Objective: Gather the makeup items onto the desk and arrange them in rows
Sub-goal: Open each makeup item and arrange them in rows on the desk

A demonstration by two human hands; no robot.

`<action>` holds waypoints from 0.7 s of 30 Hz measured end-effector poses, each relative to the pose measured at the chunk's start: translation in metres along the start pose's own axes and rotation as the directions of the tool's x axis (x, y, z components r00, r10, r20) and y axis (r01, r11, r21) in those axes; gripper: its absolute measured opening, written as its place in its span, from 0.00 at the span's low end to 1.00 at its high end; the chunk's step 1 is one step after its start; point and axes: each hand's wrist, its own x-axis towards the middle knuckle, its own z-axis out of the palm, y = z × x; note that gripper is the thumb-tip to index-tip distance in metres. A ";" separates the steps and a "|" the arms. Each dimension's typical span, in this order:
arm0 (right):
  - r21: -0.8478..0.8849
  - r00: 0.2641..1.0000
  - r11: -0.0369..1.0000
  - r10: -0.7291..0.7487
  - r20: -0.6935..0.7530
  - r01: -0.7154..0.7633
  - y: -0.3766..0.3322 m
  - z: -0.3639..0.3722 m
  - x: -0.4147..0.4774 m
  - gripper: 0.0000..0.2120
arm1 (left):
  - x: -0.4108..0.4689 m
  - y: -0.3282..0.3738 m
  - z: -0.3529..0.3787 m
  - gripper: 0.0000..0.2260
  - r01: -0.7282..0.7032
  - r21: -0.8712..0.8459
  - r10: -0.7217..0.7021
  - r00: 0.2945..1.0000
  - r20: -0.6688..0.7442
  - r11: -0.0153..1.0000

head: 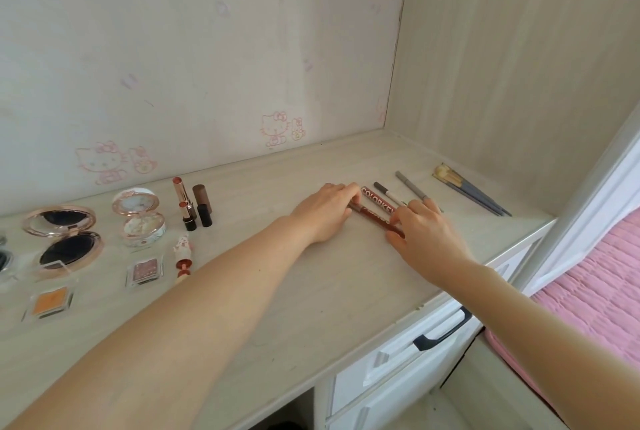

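Observation:
On the pale wooden desk (311,291), my left hand (325,211) and my right hand (422,235) each pinch one end of a dark red pencil (375,218) that lies flat. Touching it on the far side lies a red Colorkey pencil (377,203). A white and brown pencil (388,191), a grey pencil (412,187) and a bundle of grey-handled brushes (471,192) lie to the right, all slanted the same way. At the left stand two lipsticks (192,203), two open compacts (65,235) (140,215), a figure-shaped lipstick (183,258) and two small eyeshadow pans (143,270) (50,301).
The desk meets a wall with cartoon cat drawings (275,128) at the back and a panel at the right. White drawers with a dark handle (443,332) sit under the desk's right end. A pink quilted bed (606,277) lies at the far right.

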 end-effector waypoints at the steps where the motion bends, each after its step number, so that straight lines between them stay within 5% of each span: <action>1: -0.001 1.000 1.000 0.002 0.005 -0.002 -0.001 -0.001 0.000 0.12 | -0.002 -0.001 -0.001 0.08 0.004 0.002 -0.004 1.000 -0.002 1.000; 15: 0.120 0.998 0.993 0.014 0.062 -0.022 -0.018 -0.022 -0.014 0.09 | -0.045 -0.005 -0.022 0.03 -0.019 -0.111 0.010 0.997 -0.078 0.994; 21: 0.212 0.995 0.973 -0.094 -0.014 0.095 -0.036 -0.028 -0.033 0.10 | -0.090 -0.003 -0.047 0.04 -0.015 -0.217 -0.009 0.994 -0.108 0.976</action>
